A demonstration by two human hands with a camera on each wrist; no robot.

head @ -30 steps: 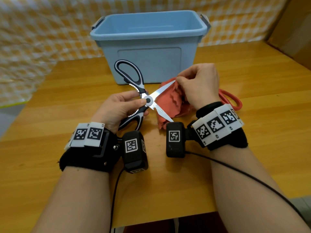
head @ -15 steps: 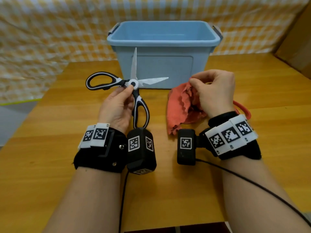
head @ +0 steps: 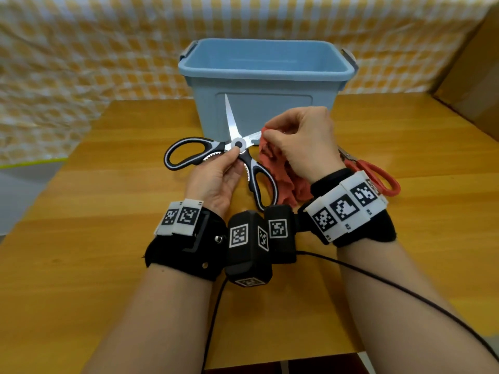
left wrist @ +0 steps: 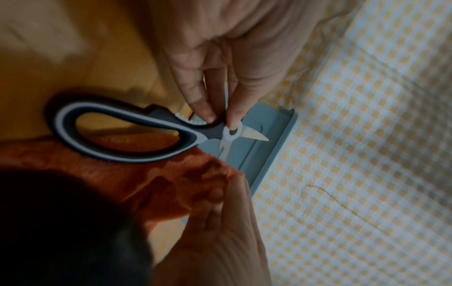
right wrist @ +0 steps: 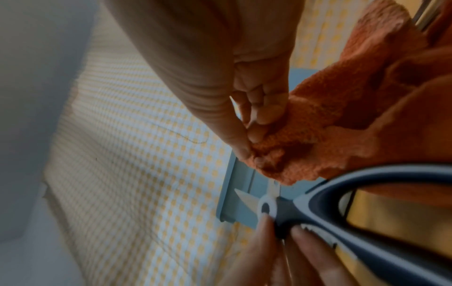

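Left grip (head: 216, 179) pinches scissors (head: 239, 143) at pivot; right grip (head: 305, 141) pinches cloth (head: 290, 184) — seemingly on a blade — before bin (head: 283, 109).

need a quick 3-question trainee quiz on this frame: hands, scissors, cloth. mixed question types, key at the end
1. True or false: the blades of the black-and-white scissors are closed together.
2. What does the right hand pinch? A) the red cloth B) the red-handled scissors C) the blue bin's rim
3. Fill in: the left hand pinches the black-and-white scissors near the ____.
Key: 1 false, the blades stand wide apart; 2 A; 3 pivot.
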